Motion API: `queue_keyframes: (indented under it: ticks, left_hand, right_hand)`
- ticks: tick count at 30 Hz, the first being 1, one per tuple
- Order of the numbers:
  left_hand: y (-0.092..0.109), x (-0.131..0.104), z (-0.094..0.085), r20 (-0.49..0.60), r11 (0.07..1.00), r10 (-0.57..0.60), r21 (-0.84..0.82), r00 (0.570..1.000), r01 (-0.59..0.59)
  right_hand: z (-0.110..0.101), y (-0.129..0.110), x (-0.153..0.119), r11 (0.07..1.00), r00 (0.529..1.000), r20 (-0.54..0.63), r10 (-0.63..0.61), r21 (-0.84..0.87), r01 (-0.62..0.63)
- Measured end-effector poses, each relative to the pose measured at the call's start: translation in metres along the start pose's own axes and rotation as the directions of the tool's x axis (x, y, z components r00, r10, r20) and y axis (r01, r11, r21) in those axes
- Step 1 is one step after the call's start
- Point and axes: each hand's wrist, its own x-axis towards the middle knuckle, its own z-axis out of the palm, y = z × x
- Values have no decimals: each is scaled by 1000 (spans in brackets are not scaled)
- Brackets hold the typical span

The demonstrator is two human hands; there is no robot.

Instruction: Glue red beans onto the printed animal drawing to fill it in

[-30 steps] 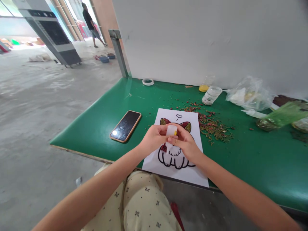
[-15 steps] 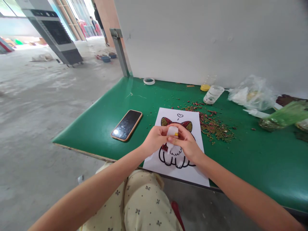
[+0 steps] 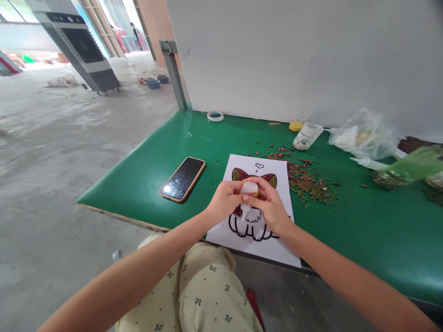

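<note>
My left hand (image 3: 225, 201) and my right hand (image 3: 270, 205) meet over a white sheet of paper (image 3: 277, 253). Between them they grip a small white squeeze bottle (image 3: 249, 187) with a yellow mark; its narrow end appears to point down at the sheet. Fingers of both hands are wrapped round it, and part of it is hidden. On the paper is a black-outlined cat-like drawing (image 3: 256, 233). Red and green grains fill its ears, and dark red ones show beside my left hand. My hands cover much of the drawing's face.
Loose red and green grains (image 3: 308, 182) are scattered right of the paper. A phone (image 3: 182, 180) lies to the left. Behind stand a tilted clear cup (image 3: 308, 136), a tape roll (image 3: 215, 116) and plastic bags (image 3: 367, 133). A white panel (image 3: 294, 60) rises along the back edge.
The bottle has tilted slightly between my fingers, and its yellow mark shows less. Both hands stay almost where they were. In the background, a standing person has gone from the doorway.
</note>
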Motion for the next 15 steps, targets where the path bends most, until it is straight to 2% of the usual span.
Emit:
queue_keyframes:
  ticks: [5,11,15]
  left_hand:
    - [5,4,-3,28,998,27,-49,999,-25]
    - [11,5,-6,145,979,-46,-191,988,74]
    - [13,4,-5,276,948,-70,-281,959,151]
  right_hand:
    - [-1,0,5,999,1000,17,-2,50,1]
    - [-10,-13,13,960,956,253,150,195,-203]
    - [-16,-22,14,940,929,319,189,213,-265]
